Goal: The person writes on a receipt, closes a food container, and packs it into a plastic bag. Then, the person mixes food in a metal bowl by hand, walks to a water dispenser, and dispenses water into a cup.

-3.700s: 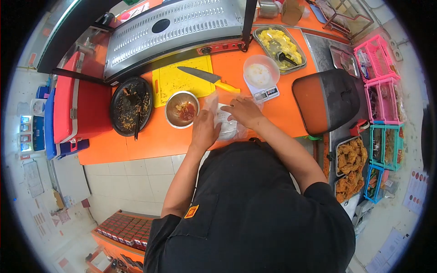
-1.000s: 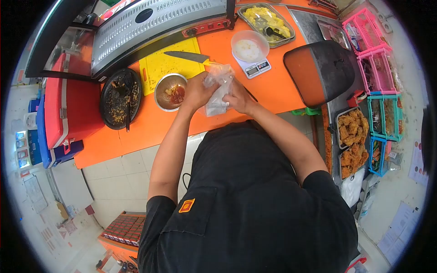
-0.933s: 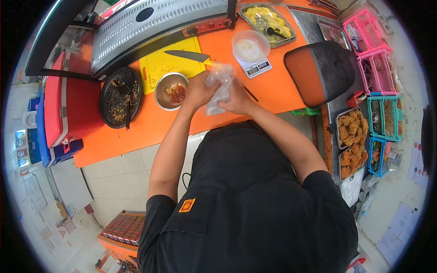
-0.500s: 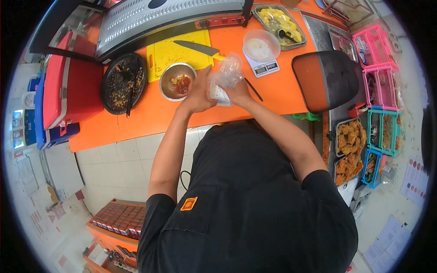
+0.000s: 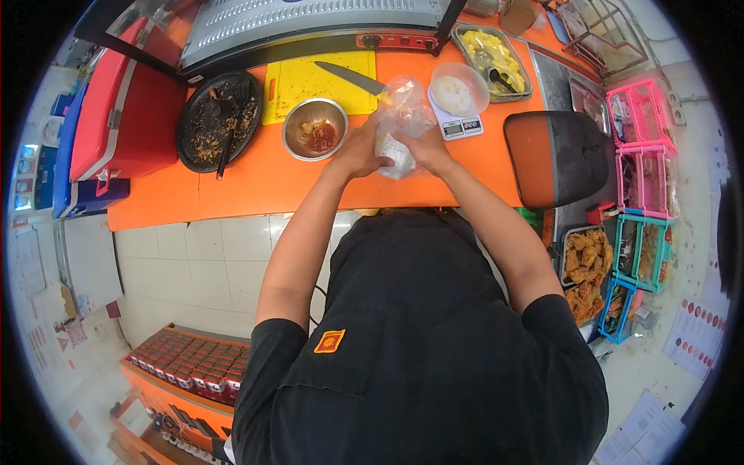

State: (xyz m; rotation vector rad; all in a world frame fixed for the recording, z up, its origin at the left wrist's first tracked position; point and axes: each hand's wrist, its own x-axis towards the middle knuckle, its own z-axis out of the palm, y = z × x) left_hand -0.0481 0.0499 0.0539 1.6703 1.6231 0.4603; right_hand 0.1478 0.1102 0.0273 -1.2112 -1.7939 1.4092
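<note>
Between my two hands is a clear plastic bag (image 5: 404, 112) with white contents low in it. My left hand (image 5: 359, 153) is closed on its left side, the thumb lying across the front. On the right side my right hand (image 5: 428, 150) grips the same bag. Just left of my left hand stands a steel bowl (image 5: 293, 149) with red and pale yellow seasoning inside. A large knife (image 5: 349, 76) lies on the yellow cutting board (image 5: 291, 89), its handle end partly hidden behind the bag.
Right of the bag, a plastic tub (image 5: 459, 89) sits on a white scale (image 5: 463, 128). A black pan (image 5: 190, 128) with crumbs and a utensil is at left, near a red cooler (image 5: 116, 108). Behind are a tray of yellow food (image 5: 529, 81) and a metal appliance (image 5: 310, 27).
My left hand has moved from beside the bag onto its left side. The bag's upper part stands taller and fuller. The whole view has shifted slightly.
</note>
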